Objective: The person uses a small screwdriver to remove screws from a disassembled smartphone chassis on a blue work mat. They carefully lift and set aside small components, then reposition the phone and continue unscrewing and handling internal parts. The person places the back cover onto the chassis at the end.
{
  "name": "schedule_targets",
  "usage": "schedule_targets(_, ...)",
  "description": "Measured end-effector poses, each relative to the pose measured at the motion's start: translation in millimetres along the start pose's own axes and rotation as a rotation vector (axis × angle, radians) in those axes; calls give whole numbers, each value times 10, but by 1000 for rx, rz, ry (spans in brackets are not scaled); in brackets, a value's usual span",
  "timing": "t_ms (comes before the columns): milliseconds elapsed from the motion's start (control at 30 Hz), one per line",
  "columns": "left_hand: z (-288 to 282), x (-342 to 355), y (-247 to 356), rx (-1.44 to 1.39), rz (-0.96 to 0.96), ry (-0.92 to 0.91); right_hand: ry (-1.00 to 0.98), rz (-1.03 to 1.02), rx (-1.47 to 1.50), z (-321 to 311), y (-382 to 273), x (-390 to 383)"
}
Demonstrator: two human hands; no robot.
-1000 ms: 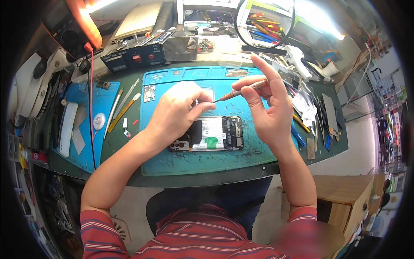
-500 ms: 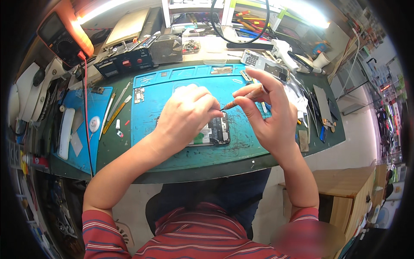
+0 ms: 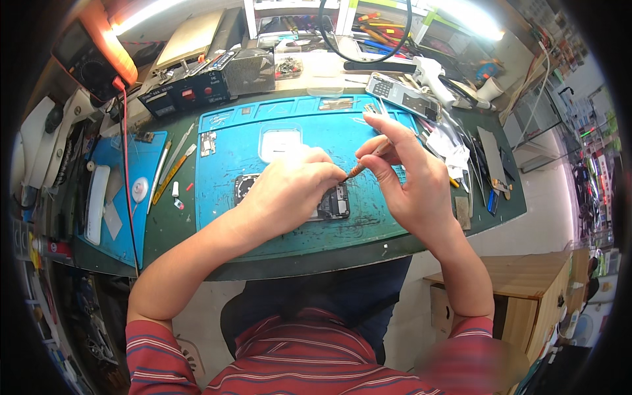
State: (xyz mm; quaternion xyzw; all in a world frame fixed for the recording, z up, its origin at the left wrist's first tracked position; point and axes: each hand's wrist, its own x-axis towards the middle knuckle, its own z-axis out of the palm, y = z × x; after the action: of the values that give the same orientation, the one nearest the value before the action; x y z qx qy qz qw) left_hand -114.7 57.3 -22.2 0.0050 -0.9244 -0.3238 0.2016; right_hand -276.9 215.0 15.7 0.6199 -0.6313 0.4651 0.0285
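Note:
An opened phone (image 3: 337,205) lies on the blue work mat (image 3: 227,158), its dark inner parts facing up. My left hand (image 3: 289,183) covers the phone's middle. Its thumb and forefinger are pinched at the tip of a screwdriver; whatever they grip there is too small to make out. The slim screwdriver (image 3: 354,170), with a coppery ribbed shaft, is held at a slant in my right hand (image 3: 418,174), between thumb and fingers, the forefinger raised. Just beyond my left hand sits a small clear plastic box (image 3: 281,141).
At the upper left stands an orange multimeter (image 3: 92,56) with a red lead. A black bench unit (image 3: 184,92) is at the back. Another phone (image 3: 401,95) lies behind my right hand. A yellow knife (image 3: 172,176) and small parts lie left of the mat; several tools lie on the right.
Both hands have shifted slightly lower, bringing the screwdriver tip down beside my left fingertips. The clear box and the phone's left end now show more. The whole view has slid slightly.

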Motion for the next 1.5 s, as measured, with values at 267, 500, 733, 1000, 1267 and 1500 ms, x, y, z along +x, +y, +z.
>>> schedule_targets(267, 9, 10, -17, -6, 20, 13, -51, -60, -35, 9, 16, 21)
schedule_targets(500, -140, 30, 15, 40, 25, 129, -127, -60, -143, -47, -5, 70)
schedule_targets(733, -626, 38, -287, 127, -224, 193, -117, 75, -18, 24, -62, 99)
schedule_targets(1000, -724, 104, -318, 149, -196, -139, -130, 63, 6, 6, -8, 139)
schedule_targets(1267, -696, 144, -426, 154, -66, -130, -137, 49, 48, 26, -57, 143)
schedule_targets(1500, -652, 196, -15, -86, -147, -50, -150, 77, 74, 34, -87, 181)
